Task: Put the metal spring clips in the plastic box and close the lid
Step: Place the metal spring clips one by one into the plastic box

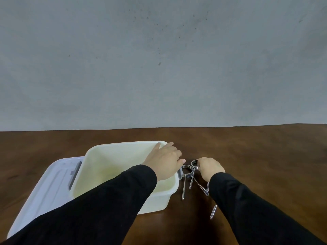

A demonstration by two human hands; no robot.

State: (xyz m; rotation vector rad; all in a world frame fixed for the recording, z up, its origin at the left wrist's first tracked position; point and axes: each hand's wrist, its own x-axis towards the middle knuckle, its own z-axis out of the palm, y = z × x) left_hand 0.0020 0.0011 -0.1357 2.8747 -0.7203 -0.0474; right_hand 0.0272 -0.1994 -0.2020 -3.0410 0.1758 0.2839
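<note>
A cream plastic box (99, 156) stands open on the brown table, and what shows of its inside holds nothing. Its pale lid (44, 188) lies flat to the left, partly under the box. Metal spring clips (188, 171) lie on the table just right of the box, coils at the far end, legs pointing toward me. My left hand (165, 160) rests flat on the box's right rim, fingers spread, holding nothing. My right hand (209, 167) has its fingers closed on the coil of one spring clip (194, 163). Another clip's legs (213, 212) show under my right sleeve.
The brown wooden table (256, 152) runs back to a grey wall (159, 68). Both my arms are in black sleeves and cover the box's near side.
</note>
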